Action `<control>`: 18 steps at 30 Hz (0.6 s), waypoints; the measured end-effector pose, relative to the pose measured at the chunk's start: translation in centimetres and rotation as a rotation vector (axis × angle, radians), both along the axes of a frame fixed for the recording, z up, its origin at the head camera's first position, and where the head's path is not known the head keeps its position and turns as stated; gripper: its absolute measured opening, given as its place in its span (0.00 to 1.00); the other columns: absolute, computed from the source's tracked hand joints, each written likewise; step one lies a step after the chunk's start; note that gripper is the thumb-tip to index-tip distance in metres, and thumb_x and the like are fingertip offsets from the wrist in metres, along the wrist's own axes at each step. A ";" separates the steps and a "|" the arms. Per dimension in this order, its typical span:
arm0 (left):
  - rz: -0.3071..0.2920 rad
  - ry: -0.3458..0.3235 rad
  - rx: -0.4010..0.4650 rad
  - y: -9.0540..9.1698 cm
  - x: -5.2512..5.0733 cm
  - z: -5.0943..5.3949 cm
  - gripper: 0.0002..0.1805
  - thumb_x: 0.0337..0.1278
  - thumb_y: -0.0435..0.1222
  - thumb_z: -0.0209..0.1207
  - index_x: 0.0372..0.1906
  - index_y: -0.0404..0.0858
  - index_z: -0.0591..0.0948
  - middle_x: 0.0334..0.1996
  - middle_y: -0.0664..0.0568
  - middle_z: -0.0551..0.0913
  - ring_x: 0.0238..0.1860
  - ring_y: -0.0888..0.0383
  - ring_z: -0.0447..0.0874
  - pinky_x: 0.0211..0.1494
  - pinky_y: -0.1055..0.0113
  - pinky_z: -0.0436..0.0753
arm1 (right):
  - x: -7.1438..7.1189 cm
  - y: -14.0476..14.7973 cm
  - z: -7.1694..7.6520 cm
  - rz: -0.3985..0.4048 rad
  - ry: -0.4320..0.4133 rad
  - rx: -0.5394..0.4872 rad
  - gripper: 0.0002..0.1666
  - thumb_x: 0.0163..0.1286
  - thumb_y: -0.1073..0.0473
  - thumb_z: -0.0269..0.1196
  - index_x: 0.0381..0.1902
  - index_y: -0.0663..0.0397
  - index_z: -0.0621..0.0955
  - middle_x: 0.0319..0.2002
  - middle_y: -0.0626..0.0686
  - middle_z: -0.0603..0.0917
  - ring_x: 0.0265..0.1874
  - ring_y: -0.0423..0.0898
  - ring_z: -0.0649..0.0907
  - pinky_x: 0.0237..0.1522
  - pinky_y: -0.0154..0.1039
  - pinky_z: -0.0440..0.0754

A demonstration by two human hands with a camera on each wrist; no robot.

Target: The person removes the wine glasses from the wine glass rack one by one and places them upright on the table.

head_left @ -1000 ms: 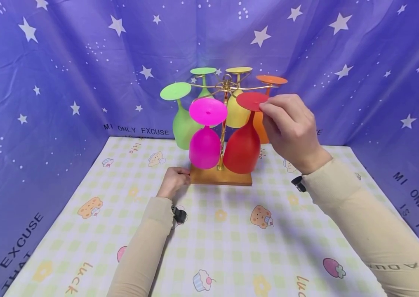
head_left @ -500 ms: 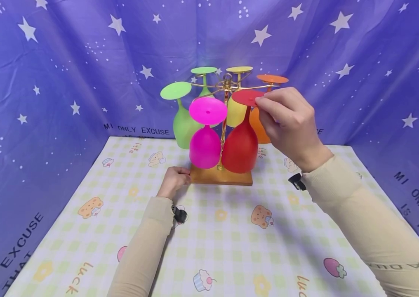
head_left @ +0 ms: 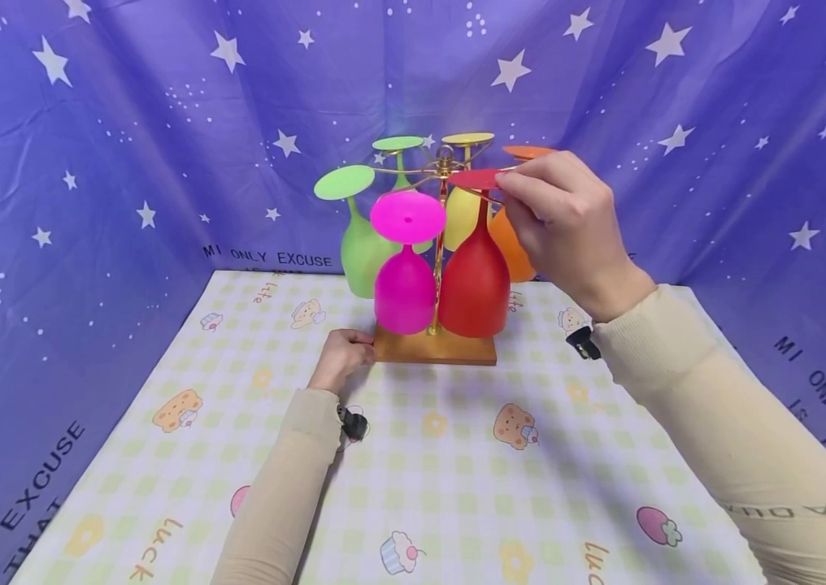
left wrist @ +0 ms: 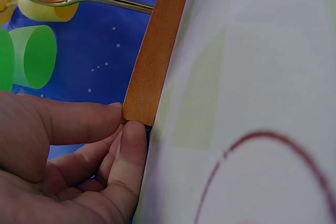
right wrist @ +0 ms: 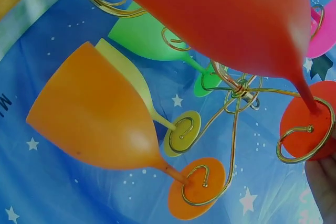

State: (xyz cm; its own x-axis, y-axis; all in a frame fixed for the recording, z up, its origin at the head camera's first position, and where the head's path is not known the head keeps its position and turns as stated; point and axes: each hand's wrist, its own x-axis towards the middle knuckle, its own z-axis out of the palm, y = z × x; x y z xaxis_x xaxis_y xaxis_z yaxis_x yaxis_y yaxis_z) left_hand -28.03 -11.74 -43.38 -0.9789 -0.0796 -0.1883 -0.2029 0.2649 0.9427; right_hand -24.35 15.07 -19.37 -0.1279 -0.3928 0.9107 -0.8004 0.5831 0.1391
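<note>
A red wine glass (head_left: 475, 280) hangs upside down at the front right of a gold rack with a wooden base (head_left: 435, 349). My right hand (head_left: 570, 223) pinches the rim of its round foot. In the right wrist view, a spiral wire hook (right wrist: 294, 156) curls around the stem beneath that red foot (right wrist: 304, 124). Low on the left, my left hand (head_left: 343, 357) holds the end of the base between thumb and fingers, seen closely in the left wrist view at the wooden edge (left wrist: 157, 51). A magenta wine glass (head_left: 406, 292) hangs beside the red one.
Two green glasses (head_left: 362, 252), a yellow glass (head_left: 462, 219) and an orange glass (head_left: 515, 252) hang upside down on the other hooks. A checked cloth (head_left: 413, 471) covers the table. A purple star-patterned curtain (head_left: 164, 122) stands behind and at both sides.
My right hand has moved the red glass slightly left and inward, its foot rising a little and its stem now more upright over the hook. The left hand stays at the base.
</note>
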 end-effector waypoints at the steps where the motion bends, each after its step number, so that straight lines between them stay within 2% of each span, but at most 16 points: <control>1: 0.000 -0.001 0.003 0.0 0.0 0.0 0.15 0.47 0.21 0.58 0.44 0.26 0.82 0.35 0.39 0.84 0.27 0.56 0.82 0.38 0.64 0.83 | -0.1 0.0 0.1 -0.002 -0.003 -0.002 0.09 0.63 0.70 0.60 0.37 0.62 0.87 0.31 0.59 0.83 0.35 0.55 0.80 0.38 0.49 0.80; 5: 0.005 -0.001 0.012 0.0 0.0 0.0 0.15 0.46 0.21 0.58 0.43 0.25 0.82 0.31 0.40 0.84 0.26 0.57 0.81 0.36 0.65 0.83 | -0.5 -0.1 0.5 -0.007 -0.052 -0.024 0.08 0.62 0.70 0.62 0.36 0.63 0.87 0.30 0.59 0.83 0.34 0.54 0.80 0.37 0.49 0.80; 8: 0.008 0.008 0.021 0.1 0.0 0.0 0.15 0.46 0.21 0.58 0.43 0.24 0.82 0.28 0.41 0.84 0.24 0.58 0.81 0.36 0.65 0.83 | -0.7 0.0 0.9 -0.042 -0.088 -0.005 0.09 0.62 0.70 0.61 0.36 0.63 0.87 0.31 0.60 0.84 0.34 0.54 0.81 0.37 0.48 0.81; 15: 0.003 0.022 0.018 0.0 0.0 -0.2 0.14 0.46 0.21 0.58 0.43 0.24 0.82 0.32 0.39 0.84 0.25 0.58 0.81 0.36 0.65 0.84 | -1.0 0.5 1.2 -0.119 -0.193 -0.048 0.11 0.61 0.71 0.60 0.37 0.62 0.87 0.30 0.59 0.83 0.32 0.53 0.80 0.35 0.47 0.78; 18: 0.003 0.030 0.011 0.0 -0.1 -0.2 0.14 0.46 0.21 0.58 0.42 0.24 0.82 0.33 0.39 0.84 0.25 0.58 0.82 0.36 0.65 0.84 | -1.3 0.8 1.1 -0.147 -0.192 -0.050 0.11 0.62 0.71 0.60 0.38 0.62 0.87 0.29 0.60 0.82 0.31 0.54 0.79 0.34 0.47 0.76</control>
State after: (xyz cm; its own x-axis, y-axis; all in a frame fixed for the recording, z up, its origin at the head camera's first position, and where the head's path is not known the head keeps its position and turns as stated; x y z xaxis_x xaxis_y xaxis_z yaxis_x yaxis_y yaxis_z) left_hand -28.09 -11.72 -43.57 -0.9839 -0.0811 -0.1595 -0.1752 0.2542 0.9512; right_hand -25.60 15.85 -18.29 -0.3525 -0.3124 0.8821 -0.7155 0.6976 -0.0389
